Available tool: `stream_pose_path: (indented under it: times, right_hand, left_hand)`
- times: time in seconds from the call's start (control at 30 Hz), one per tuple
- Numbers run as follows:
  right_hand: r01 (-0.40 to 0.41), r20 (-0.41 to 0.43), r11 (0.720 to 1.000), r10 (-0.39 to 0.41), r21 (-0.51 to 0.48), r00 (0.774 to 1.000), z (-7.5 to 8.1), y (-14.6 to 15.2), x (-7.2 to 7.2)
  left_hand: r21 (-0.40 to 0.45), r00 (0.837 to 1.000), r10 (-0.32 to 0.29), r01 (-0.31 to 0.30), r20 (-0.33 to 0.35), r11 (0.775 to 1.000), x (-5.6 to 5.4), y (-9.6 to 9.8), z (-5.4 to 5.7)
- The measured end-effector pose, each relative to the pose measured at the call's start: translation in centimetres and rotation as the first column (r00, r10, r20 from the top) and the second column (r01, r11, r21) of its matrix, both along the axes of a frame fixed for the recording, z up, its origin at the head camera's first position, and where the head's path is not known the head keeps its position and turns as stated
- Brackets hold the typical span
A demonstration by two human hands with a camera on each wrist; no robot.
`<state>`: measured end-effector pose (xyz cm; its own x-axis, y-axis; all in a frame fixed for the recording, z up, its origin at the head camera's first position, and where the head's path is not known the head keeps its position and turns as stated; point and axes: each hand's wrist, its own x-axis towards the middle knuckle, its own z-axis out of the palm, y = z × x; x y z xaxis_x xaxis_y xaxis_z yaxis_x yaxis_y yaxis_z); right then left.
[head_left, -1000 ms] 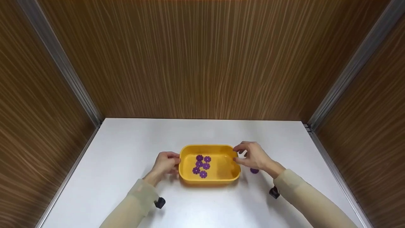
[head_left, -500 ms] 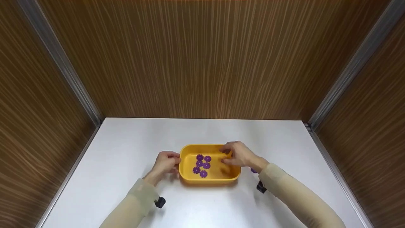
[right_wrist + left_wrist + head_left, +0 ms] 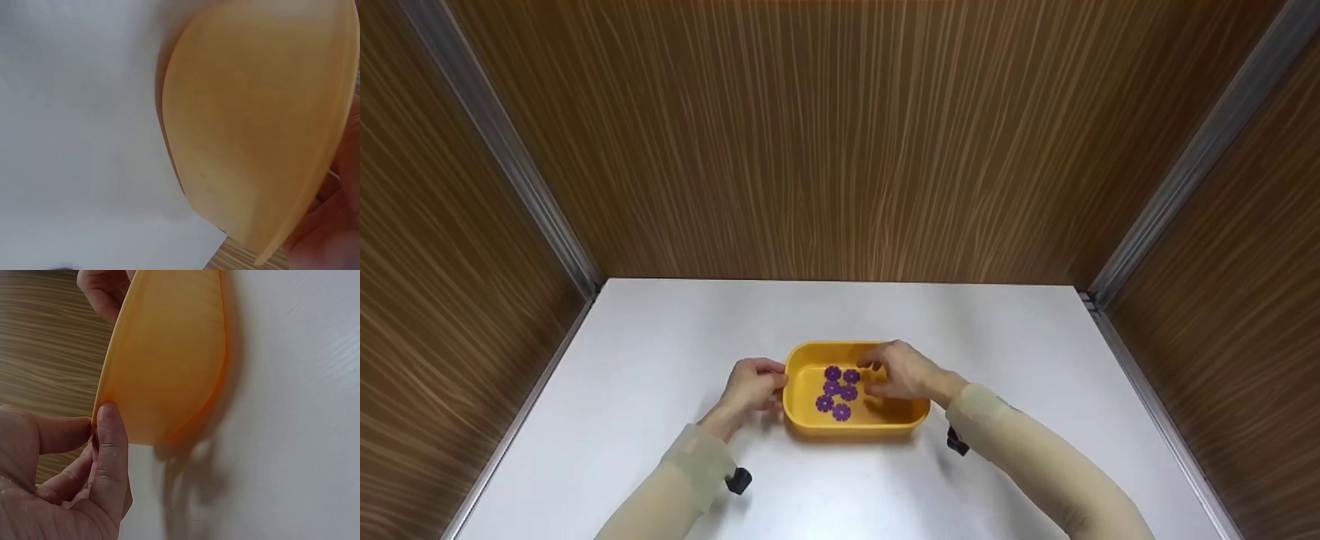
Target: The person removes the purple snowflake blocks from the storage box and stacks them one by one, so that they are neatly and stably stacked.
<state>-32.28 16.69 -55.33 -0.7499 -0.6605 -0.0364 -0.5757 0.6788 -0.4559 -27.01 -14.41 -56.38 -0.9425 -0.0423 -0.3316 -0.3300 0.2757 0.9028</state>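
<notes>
A yellow rectangular tray (image 3: 859, 431) stands on the table, with several small purple flower-shaped pieces (image 3: 841, 412) lying in its left half. My left hand (image 3: 750, 386) holds the tray's left end; in the left wrist view its thumb and fingers (image 3: 112, 461) pinch the rim. Over the right half of the tray reaches my right hand (image 3: 904, 371), thumb and fingers spread apart close beside the flower pieces, with nothing seen between them. In the right wrist view the tray wall (image 3: 253, 118) covers part of that hand.
A purple piece (image 3: 62, 269) lies on the white table (image 3: 840, 495) outside the tray, at the lower edge of the right wrist view; the right forearm covers it in the head view. Wood-patterned panels (image 3: 840, 142) enclose the back and sides.
My right hand has moved left from the tray's right rim to inside it, beside the flower pieces. My left hand stays on the left rim, and the tray has not visibly moved.
</notes>
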Motion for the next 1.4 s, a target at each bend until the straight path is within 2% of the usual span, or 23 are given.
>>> stream_pose_path:
  times: [0.23,0.6,0.87,1.03,1.13,1.4]
  right_hand:
    - [-0.040,-0.062,0.997,0.045,0.072,0.997,-0.8,-0.5,-0.2]
    - [-0.084,0.010,0.989,0.083,0.122,0.996,-1.2,-1.5,-0.4]
    - [-0.073,0.007,0.987,0.072,0.144,0.997,-1.4,-1.4,-0.2]
    - [-0.091,-0.002,0.984,0.092,0.153,0.996,-1.2,-1.3,-0.1]
    - [-0.101,0.004,0.983,0.101,0.152,0.995,-1.0,-1.3,0.0]
    - [-0.085,0.080,0.983,0.073,0.163,0.994,-0.6,-1.1,-0.1]
  left_hand:
    - [0.027,1.000,-0.003,0.003,-0.005,1.000,0.0,0.0,-0.1]
    - [0.040,1.000,-0.003,0.003,-0.003,0.999,0.0,-0.1,-0.2]
    - [0.030,1.000,-0.012,0.012,-0.002,0.999,0.0,0.0,-0.1]
    - [0.013,1.000,-0.015,0.015,-0.005,1.000,-0.1,0.1,-0.1]
    - [0.036,1.000,-0.012,0.012,-0.006,0.999,0.0,0.1,-0.1]
    - [0.053,1.000,0.000,0.001,-0.005,0.999,-0.1,0.3,-0.2]
